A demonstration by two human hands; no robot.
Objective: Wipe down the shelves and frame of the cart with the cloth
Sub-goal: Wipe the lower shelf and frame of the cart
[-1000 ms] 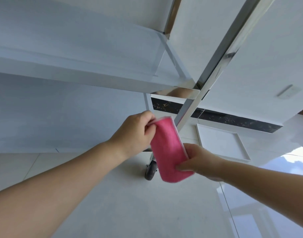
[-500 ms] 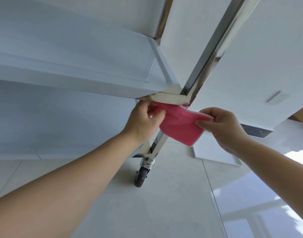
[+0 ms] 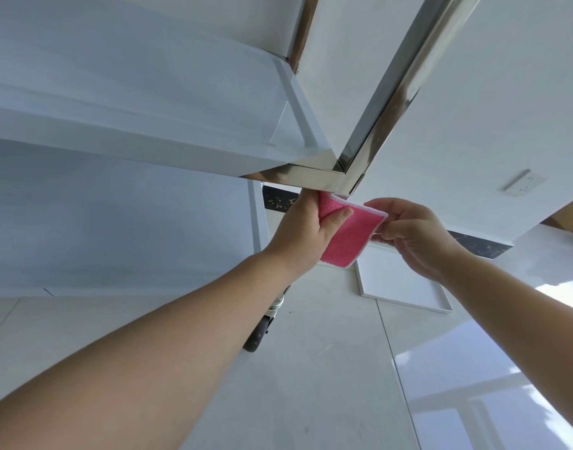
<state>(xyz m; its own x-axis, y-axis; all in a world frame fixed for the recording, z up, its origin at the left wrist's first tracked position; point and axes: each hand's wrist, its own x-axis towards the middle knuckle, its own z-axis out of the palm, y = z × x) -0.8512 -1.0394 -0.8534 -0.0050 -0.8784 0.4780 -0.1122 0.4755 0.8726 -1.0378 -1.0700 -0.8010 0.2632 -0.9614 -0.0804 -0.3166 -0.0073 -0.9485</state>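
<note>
Both hands grasp the pink cloth under the cart's steel frame corner, left hand gripping, right hand pinching its edge

No writing, label, brand, number or sign can be read anywhere in the view. The wall plate on the white wall at the right shows only small dark slots, no lettering. The dark strip along the foot of the wall carries a pale speckled pattern, not characters. The pink cloth and the polished cart frame bear no visible mark or tag.
</note>
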